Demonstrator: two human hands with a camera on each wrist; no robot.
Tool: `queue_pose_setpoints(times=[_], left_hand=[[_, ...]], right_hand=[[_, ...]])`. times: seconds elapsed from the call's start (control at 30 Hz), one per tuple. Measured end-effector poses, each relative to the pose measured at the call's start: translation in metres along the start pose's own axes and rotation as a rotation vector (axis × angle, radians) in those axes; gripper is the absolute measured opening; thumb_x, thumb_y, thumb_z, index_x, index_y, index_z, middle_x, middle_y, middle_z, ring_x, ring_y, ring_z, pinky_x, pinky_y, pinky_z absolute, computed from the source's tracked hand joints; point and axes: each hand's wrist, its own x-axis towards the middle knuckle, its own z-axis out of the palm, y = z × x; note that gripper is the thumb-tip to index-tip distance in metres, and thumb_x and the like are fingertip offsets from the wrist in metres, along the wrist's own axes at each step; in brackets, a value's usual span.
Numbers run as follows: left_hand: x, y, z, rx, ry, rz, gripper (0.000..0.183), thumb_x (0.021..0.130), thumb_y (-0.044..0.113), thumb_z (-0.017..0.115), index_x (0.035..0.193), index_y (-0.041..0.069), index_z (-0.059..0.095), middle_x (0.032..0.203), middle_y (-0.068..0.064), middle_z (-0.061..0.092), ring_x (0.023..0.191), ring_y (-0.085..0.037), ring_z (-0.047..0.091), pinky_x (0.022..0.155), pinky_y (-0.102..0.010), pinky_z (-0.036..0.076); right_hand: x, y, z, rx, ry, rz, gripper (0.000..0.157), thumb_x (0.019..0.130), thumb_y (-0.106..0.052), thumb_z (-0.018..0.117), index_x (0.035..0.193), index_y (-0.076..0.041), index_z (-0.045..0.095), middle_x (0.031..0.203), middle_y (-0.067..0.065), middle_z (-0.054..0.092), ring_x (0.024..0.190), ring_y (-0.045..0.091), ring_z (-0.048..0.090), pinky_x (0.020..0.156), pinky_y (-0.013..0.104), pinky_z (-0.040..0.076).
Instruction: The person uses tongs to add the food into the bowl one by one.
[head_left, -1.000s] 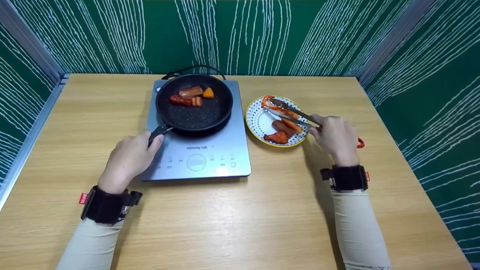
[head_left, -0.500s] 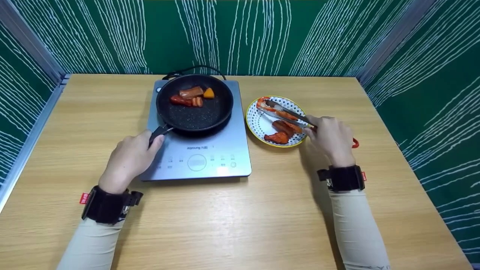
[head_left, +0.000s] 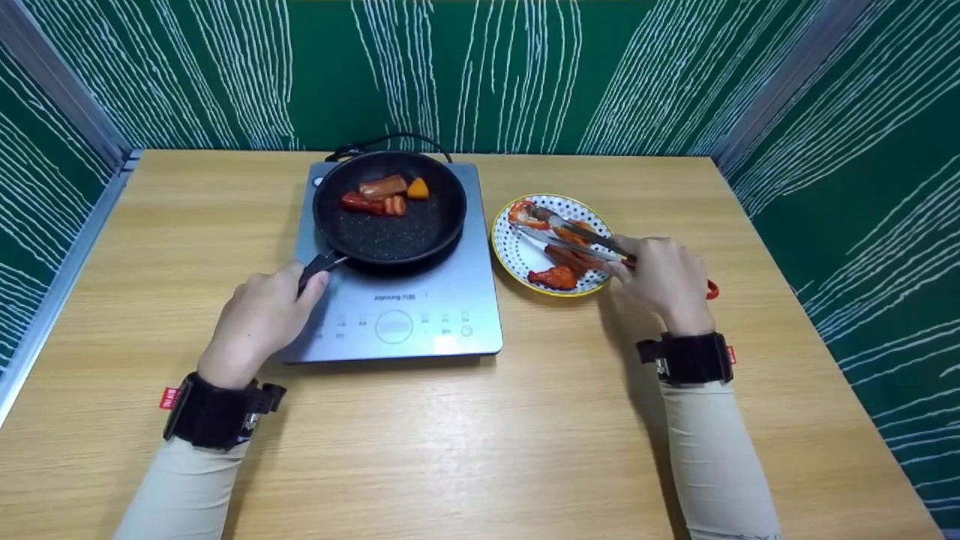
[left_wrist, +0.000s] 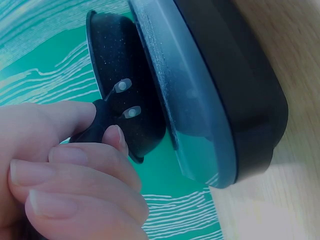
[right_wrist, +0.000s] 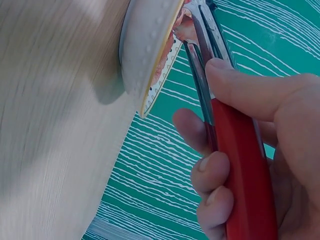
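My left hand (head_left: 262, 322) grips the black handle (left_wrist: 90, 127) of a frying pan (head_left: 390, 240) that sits on the induction cooker (head_left: 450, 292). Several pieces of food lie in the pan, among them a brown sausage-like piece (head_left: 382, 186) and a yellow wedge (head_left: 418, 188). My right hand (head_left: 664, 277) holds metal tongs with red handles (right_wrist: 242, 170), thumb on one side and fingers curled on the other. Their tips are around a curled red-and-white piece of food (head_left: 519, 211) over the dotted bowl (head_left: 509, 255). A reddish-brown piece (head_left: 553, 277) lies near the bowl's front rim; others are partly hidden under the tongs.
The cooker's control panel (head_left: 394, 326) faces me, and its black cable (head_left: 405, 136) runs behind the pan. Green walls with white streaks (head_left: 480, 75) stand at the back and sides of the wooden table (head_left: 450, 450).
My right hand and the tongs have shifted slightly left, and the red-and-white piece has moved left and a little nearer within the bowl. The left hand and pan stay in place.
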Motion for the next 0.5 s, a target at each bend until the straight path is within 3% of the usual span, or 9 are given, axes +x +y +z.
queue_pose_setpoints(times=[0.23, 0.5], left_hand=[[0.0004, -0.0003, 0.0000, 0.016, 0.015, 0.014, 0.043, 0.114, 0.045, 0.044, 0.097, 0.006, 0.052, 0.075, -0.008, 0.045, 0.068, -0.029, 0.050, 0.058, -0.038, 0.032], [-0.0005, -0.0010, 0.0000, 0.003, -0.006, 0.000, 0.044, 0.114, 0.046, 0.043, 0.099, 0.007, 0.052, 0.077, -0.009, 0.046, 0.069, -0.028, 0.051, 0.059, -0.037, 0.033]], right_hand=[[-0.0007, -0.0015, -0.0007, -0.001, 0.029, -0.021, 0.037, 0.097, -0.029, 0.081, 0.131, -0.016, 0.076, 0.092, 0.013, 0.068, 0.073, 0.032, 0.055, 0.060, 0.041, 0.031], [-0.0019, -0.0002, -0.0065, -0.015, -0.004, -0.018, 0.041, 0.097, -0.034, 0.080, 0.134, -0.017, 0.075, 0.088, 0.012, 0.065, 0.073, 0.032, 0.054, 0.061, 0.041, 0.032]])
